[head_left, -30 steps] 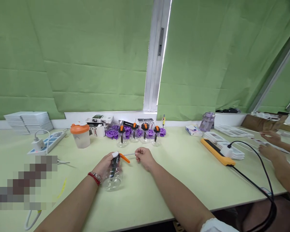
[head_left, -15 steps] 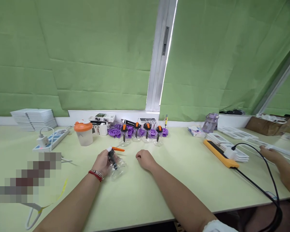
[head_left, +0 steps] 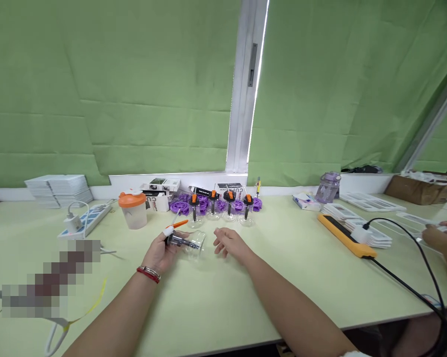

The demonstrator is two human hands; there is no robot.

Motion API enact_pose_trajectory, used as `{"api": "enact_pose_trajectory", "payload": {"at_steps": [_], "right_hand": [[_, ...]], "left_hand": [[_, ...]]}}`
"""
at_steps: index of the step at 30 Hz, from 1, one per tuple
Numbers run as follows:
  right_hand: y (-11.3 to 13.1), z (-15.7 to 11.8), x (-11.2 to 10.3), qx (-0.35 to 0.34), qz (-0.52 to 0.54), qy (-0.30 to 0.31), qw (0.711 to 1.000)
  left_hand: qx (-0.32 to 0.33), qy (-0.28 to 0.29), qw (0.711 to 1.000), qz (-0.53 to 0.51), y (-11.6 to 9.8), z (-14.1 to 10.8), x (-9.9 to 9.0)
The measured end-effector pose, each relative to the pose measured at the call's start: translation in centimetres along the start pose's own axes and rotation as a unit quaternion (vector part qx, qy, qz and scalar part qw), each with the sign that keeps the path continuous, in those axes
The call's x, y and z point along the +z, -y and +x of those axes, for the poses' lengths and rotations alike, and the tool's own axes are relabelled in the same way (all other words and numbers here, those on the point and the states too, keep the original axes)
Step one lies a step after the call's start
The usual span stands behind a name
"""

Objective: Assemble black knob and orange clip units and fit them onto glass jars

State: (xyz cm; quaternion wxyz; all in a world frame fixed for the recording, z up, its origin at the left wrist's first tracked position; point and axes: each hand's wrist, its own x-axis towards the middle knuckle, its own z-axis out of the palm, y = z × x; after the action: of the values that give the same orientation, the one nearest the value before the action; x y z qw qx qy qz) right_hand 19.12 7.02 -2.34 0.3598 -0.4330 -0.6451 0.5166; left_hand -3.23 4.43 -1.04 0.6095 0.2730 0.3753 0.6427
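Note:
My left hand [head_left: 162,255] is closed around the neck of a clear dispenser bottle [head_left: 196,246] with a black top and stem and an orange lever. The bottle lies tilted over, its wide clear base turned to the right. White covering shows on my left thumb tip. My right hand [head_left: 230,243] hovers just right of the base, apart from it, fingers loosely bent and holding nothing. Behind my hands several similar bottles [head_left: 229,208] with black tops and orange levers stand upright in a row.
Purple openwork parts [head_left: 180,207] and small boxes [head_left: 158,201] sit behind the bottles. An orange-lidded cup [head_left: 134,213] and a white power strip [head_left: 91,220] are left. At right lie a yellow power strip [head_left: 342,235], white trays [head_left: 372,202] and another person's hand [head_left: 437,238].
My left hand has tipped the bottle so its base swings from downward to the right. My right hand's fingers have loosened from a curled fist. The view has shifted slightly.

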Motion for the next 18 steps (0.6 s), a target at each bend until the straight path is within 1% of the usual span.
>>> {"api": "enact_pose_trajectory", "payload": {"at_steps": [2, 3, 4, 6, 9, 11, 12, 15, 18], "right_hand": [[1.1, -1.1, 0.6, 0.046, 0.085, 0.075, 0.992], [1.5, -1.5, 0.8, 0.059, 0.108, 0.095, 0.988], [1.8, -1.9, 1.0, 0.07, 0.118, 0.101, 0.985], [2.2, -2.2, 1.1, 0.084, 0.121, 0.091, 0.985], [2.3, -2.2, 0.5, 0.077, 0.105, 0.067, 0.989], [2.2, -2.2, -0.1, 0.053, 0.083, 0.062, 0.993], [2.3, -2.3, -0.3, 0.039, 0.067, 0.059, 0.995], [2.4, -2.6, -0.8, -0.01, 0.026, 0.048, 0.998], [2.6, -2.9, -1.0, -0.066, -0.006, 0.032, 0.997]], "left_hand": [[0.022, 0.034, 0.999, 0.005, 0.6, -0.6, 0.8], [0.036, 0.042, 0.998, 0.018, 0.9, -0.9, 1.2], [0.057, 0.046, 0.997, 0.037, 1.3, -1.3, 1.6], [0.105, 0.042, 0.989, 0.1, 1.8, -1.9, 2.1], [0.165, 0.013, 0.958, 0.235, 2.1, -2.6, 2.5], [0.167, -0.007, 0.941, 0.293, 2.1, -2.8, 2.7], [0.157, -0.013, 0.939, 0.306, 2.1, -2.9, 2.7], [0.121, -0.018, 0.941, 0.314, 2.1, -2.8, 2.9], [0.111, -0.013, 0.942, 0.317, 2.0, -2.8, 3.0]]}}
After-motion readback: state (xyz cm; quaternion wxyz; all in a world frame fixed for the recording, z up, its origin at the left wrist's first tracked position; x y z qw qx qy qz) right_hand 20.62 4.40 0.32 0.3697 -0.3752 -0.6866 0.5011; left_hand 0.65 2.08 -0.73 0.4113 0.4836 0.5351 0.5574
